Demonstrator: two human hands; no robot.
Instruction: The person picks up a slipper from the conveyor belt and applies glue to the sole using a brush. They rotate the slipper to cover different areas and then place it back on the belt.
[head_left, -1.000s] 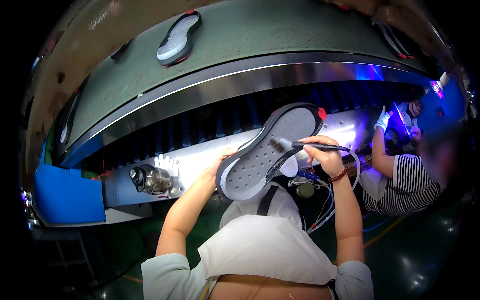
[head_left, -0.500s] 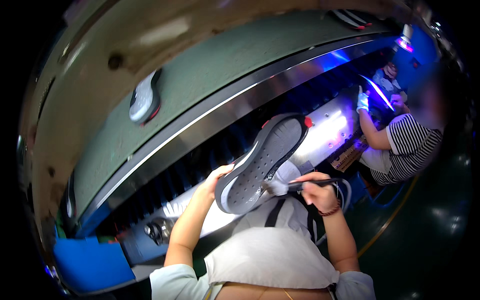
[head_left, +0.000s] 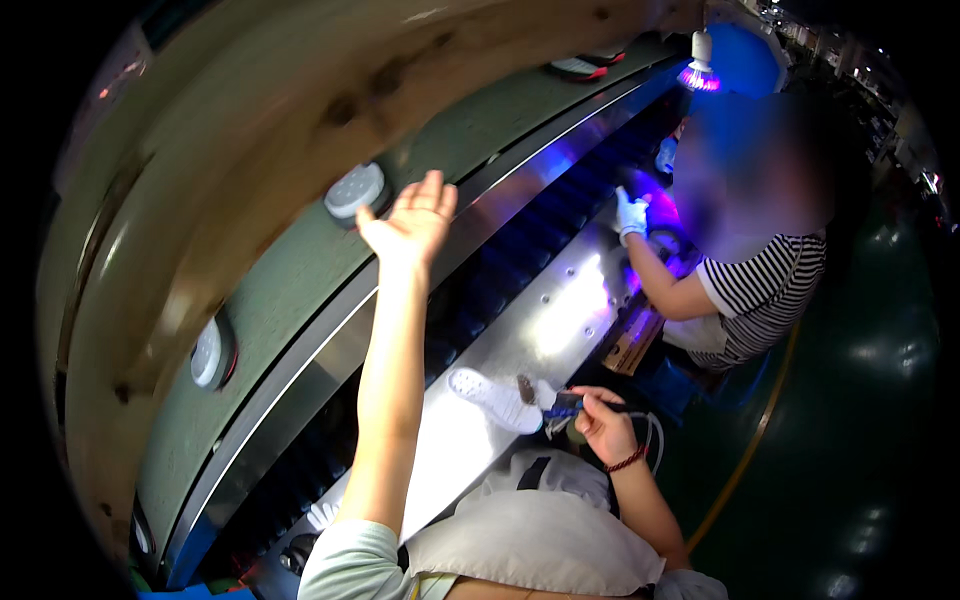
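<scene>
My left hand [head_left: 410, 222] reaches out over the green conveyor belt [head_left: 290, 255], palm up and fingers spread, holding nothing. Just beyond its thumb a shoe sole [head_left: 357, 192] with a pale grey top and dark rim lies on the belt. In my right hand [head_left: 607, 428], close to my body, is a brush [head_left: 565, 405] with a dark handle and brown bristles. Beside the bristles, over the metal worktop, is a white sole-shaped piece [head_left: 490, 395] with small holes at one end; its exact kind is unclear.
Another sole [head_left: 212, 355] lies lower on the belt, and more soles [head_left: 580, 68] at its far end. A metal rail [head_left: 335, 325] borders the belt. To the right a co-worker in a striped shirt [head_left: 770, 290] sits under a purple-lit lamp [head_left: 700, 70]. A cable [head_left: 655, 435] hangs by my right hand.
My left hand has let go of the grey sole and moved forward over the belt. My right hand has drawn the brush down and slightly left. The view has shifted.
</scene>
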